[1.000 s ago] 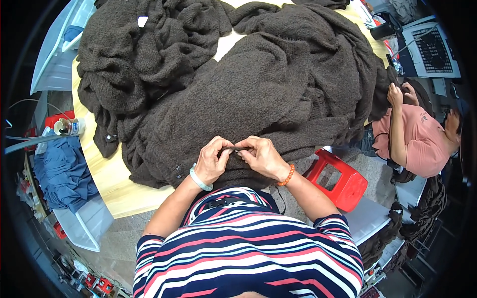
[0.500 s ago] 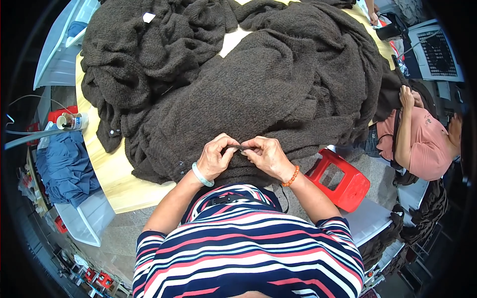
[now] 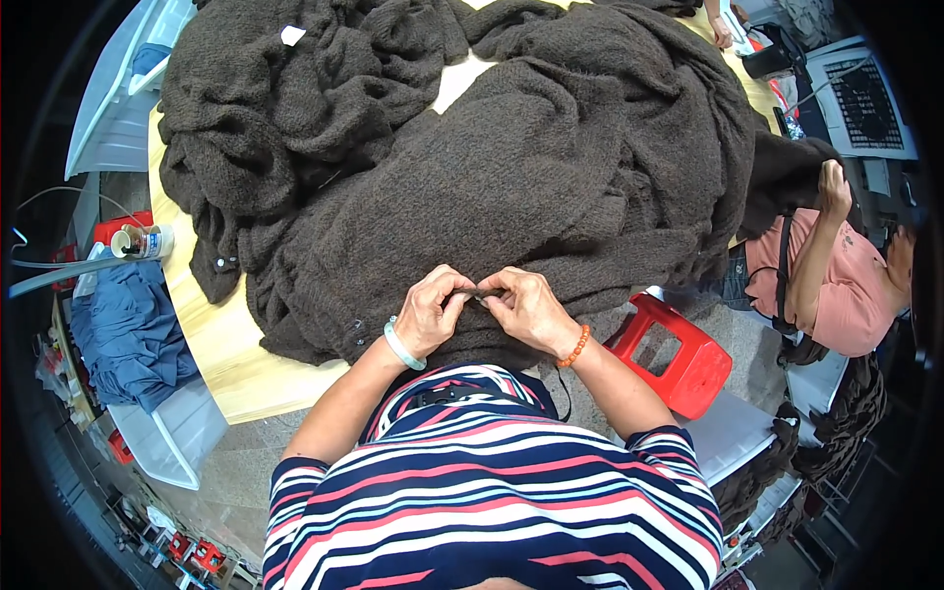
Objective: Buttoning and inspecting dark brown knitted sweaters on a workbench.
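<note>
A large heap of dark brown knitted fabric (image 3: 472,167) lies across the table before me and hangs over its near edge. My left hand (image 3: 431,310), with a pale bangle at the wrist, pinches a fold of this fabric between thumb and fingers. Close beside it, my right hand (image 3: 526,307), wearing orange beads, pinches the same fold. The fingertips of both hands nearly meet at the pinched bit. Whether anything small is between them is hidden. Another brown knitted pile (image 3: 295,88) with a white tag (image 3: 292,36) joins the heap at the far left.
Pale wooden table (image 3: 265,379) shows at the left. A jar (image 3: 138,241) stands by its left edge, above blue cloth (image 3: 133,334) in a plastic bin. A red stool (image 3: 678,359) is at my right. Beyond it a co-worker in pink (image 3: 846,285) handles dark fabric.
My hands stay at the same spot with the fold still pinched. At the right, the co-worker's hand has lifted outward with dark fabric; another person's hand at the far right has shifted slightly.
</note>
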Available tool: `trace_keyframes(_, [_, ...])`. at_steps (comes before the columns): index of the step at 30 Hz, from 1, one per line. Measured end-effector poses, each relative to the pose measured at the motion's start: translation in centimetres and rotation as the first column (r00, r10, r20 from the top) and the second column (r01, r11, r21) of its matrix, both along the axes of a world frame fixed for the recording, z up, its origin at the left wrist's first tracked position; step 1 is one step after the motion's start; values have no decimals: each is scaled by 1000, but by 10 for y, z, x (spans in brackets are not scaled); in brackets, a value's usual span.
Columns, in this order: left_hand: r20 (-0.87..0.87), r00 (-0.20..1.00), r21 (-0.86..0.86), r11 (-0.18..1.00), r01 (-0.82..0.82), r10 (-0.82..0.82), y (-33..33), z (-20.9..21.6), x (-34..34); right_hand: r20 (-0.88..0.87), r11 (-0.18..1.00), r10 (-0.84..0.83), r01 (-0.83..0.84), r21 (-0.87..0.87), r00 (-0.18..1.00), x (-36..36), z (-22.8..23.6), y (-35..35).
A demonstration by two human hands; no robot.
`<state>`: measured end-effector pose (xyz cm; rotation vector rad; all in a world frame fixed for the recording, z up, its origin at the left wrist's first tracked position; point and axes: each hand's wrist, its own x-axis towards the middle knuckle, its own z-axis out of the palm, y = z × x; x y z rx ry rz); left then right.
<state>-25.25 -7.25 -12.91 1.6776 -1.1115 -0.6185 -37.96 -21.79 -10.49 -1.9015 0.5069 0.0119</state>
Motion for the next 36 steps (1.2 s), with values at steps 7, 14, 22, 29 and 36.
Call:
trace_keyframes(7, [-67, 998, 68, 998, 5, -1, 1, 2, 3, 23, 995, 9, -7, -101, 1000, -2, -5, 5])
trace_keyframes(14, [-44, 998, 43, 998, 38, -36, 2, 2, 5, 200, 967, 105, -54, -248, 974, -4, -8, 5])
trace_keyframes(22, [-79, 989, 11, 992, 123, -121, 8, 8, 11, 170, 974, 222, -211, -81, 960, -2, 8, -11])
trace_keyframes(29, [-189, 963, 27, 979, 201, -193, 12, 17, 14, 201, 927, 373, -359, -105, 906, 8, 26, -22])
trace_keyframes(36, [-224, 959, 49, 980, 192, -177, 11, 24, 23, 83, 888, 366, -375, 268, 927, 12, 18, -31])
